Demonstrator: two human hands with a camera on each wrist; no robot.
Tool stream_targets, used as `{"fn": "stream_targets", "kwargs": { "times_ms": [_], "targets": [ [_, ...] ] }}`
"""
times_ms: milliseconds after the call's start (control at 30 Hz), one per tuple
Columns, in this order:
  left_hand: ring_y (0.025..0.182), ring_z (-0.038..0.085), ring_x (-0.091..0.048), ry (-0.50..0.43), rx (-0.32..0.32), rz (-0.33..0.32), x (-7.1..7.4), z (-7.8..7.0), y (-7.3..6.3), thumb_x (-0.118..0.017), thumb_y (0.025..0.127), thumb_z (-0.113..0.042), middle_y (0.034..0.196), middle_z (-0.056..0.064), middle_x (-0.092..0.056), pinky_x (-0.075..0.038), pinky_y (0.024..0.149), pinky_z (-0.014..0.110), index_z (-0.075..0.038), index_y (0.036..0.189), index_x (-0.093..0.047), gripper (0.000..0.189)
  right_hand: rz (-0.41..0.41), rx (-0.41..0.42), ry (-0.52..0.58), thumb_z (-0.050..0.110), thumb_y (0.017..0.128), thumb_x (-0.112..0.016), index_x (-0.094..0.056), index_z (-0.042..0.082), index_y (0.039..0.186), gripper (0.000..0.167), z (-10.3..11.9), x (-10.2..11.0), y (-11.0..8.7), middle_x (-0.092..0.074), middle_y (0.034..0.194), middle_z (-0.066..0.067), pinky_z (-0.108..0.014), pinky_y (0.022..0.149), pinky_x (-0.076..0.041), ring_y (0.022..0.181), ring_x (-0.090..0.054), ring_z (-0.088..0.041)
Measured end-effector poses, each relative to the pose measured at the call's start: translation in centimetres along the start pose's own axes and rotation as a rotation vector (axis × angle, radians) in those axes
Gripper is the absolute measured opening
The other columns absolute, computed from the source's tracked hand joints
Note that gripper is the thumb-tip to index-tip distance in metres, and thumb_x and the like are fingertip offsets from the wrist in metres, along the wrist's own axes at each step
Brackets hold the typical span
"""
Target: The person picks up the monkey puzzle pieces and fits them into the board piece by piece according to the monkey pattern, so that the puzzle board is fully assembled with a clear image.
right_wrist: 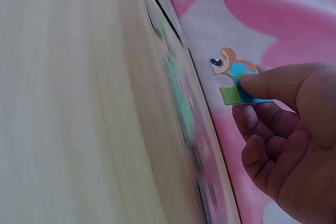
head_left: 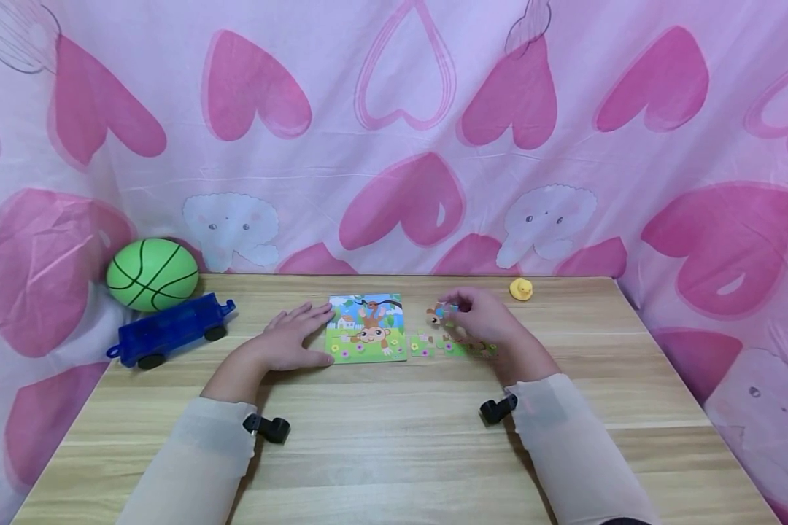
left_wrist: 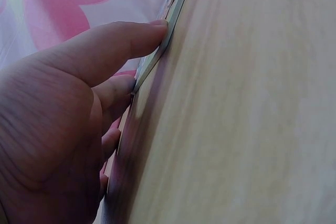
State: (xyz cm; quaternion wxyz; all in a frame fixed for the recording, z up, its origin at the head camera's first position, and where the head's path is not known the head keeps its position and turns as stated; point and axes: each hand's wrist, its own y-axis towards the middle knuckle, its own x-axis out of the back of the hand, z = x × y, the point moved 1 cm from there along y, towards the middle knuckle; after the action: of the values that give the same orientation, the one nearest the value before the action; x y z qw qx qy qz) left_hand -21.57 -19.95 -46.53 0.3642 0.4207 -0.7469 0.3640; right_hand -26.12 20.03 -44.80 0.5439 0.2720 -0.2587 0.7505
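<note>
Pink heart-print curtain [head_left: 282,164]; monkey picture board [head_left: 366,324] on wood-grain tabletop [head_left: 374,445].
Right hand [head_left: 489,317] pinches a jigsaw section [right_wrist: 229,96], one piece or several joined, hard to tell, right of the board; loose jigsaw pieces [head_left: 423,345] lie just nearer. Left hand [head_left: 289,341], fingers relaxed, touches the board's left edge. Far right, yellow toy duck [head_left: 521,289]; far left, green ball [head_left: 152,275] beside blue toy wagon [head_left: 171,330].

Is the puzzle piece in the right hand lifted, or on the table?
Lifted: the right hand pinches the puzzle piece clear of the table, curtain showing behind.
</note>
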Motion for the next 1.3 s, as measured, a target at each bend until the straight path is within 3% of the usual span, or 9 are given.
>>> {"fn": "stream_targets", "kwargs": {
  "times_ms": [300,467,567,667,1000,1133,1300],
  "targets": [
    [0.17,0.037,-0.004,0.0,0.004,0.0,0.0,0.1,0.0,-0.077,0.089,-0.062,0.181,-0.003,-0.022,0.001,0.134,0.071,-0.031,0.171,-0.029,0.099,0.063,0.083,0.039,0.02,0.104,-0.071,-0.074,0.026,0.13,0.028,3.9,-2.9,1.2,-0.072,0.113,0.001,-0.031,0.07,-0.057,0.092,-0.06,-0.022],
    [0.17,0.037,-0.004,0.007,0.003,0.003,-0.1,0.2,0.1,-0.076,0.089,-0.064,0.181,-0.004,-0.021,0.0,0.133,0.072,-0.032,0.171,-0.028,0.1,0.118,0.086,0.082,0.02,0.105,-0.069,-0.073,0.029,0.132,0.029,5.6,-4.0,1.8,-0.07,0.113,0.0,-0.03,0.054,-0.055,0.077,-0.06,-0.023],
    [0.17,0.037,-0.004,0.012,0.003,0.004,-0.2,0.3,0.2,-0.075,0.089,-0.065,0.181,-0.004,-0.021,0.0,0.133,0.073,-0.032,0.171,-0.028,0.1,0.124,0.09,0.071,0.023,0.104,-0.071,-0.074,0.032,0.131,0.029,6.4,-4.5,2.3,-0.07,0.114,0.003,-0.031,0.059,-0.056,0.082,-0.061,-0.022],
    [0.17,0.037,-0.005,0.013,0.003,0.003,-0.1,0.4,0.2,-0.076,0.089,-0.064,0.182,-0.003,-0.021,0.0,0.133,0.072,-0.032,0.171,-0.028,0.1,0.12,0.106,0.058,0.024,0.103,-0.072,-0.075,0.033,0.129,0.028,6.8,-5.1,2.8,-0.07,0.113,0.005,-0.033,0.073,-0.057,0.097,-0.06,-0.02],
    [0.17,0.038,-0.004,0.008,-0.009,0.007,0.2,0.0,0.1,-0.075,0.09,-0.063,0.182,-0.003,-0.02,0.001,0.133,0.073,-0.03,0.171,-0.028,0.099,0.161,0.142,0.059,0.016,0.103,-0.072,-0.079,0.029,0.119,0.022,6.1,-7.1,3.7,-0.073,0.11,0.004,-0.037,0.092,-0.056,0.102,-0.064,-0.02],
    [0.17,0.038,-0.004,0.011,-0.007,0.015,0.2,-0.1,0.1,-0.075,0.091,-0.062,0.181,-0.002,-0.021,0.0,0.133,0.072,-0.03,0.171,-0.028,0.099,0.136,0.142,0.004,0.016,0.102,-0.072,-0.08,0.033,0.118,0.025,5.9,-7.5,3.8,-0.074,0.114,0.009,-0.036,0.09,-0.056,0.101,-0.064,-0.019],
    [0.17,0.039,-0.005,0.013,-0.013,0.013,0.1,-0.1,0.0,-0.075,0.091,-0.062,0.181,0.0,-0.022,-0.001,0.133,0.073,-0.028,0.171,-0.028,0.099,0.142,0.137,-0.024,0.012,0.098,-0.076,-0.08,0.032,0.122,0.032,6.0,-7.7,3.8,-0.072,0.108,0.007,-0.034,0.079,-0.055,0.092,-0.061,-0.02]
  ]
}}
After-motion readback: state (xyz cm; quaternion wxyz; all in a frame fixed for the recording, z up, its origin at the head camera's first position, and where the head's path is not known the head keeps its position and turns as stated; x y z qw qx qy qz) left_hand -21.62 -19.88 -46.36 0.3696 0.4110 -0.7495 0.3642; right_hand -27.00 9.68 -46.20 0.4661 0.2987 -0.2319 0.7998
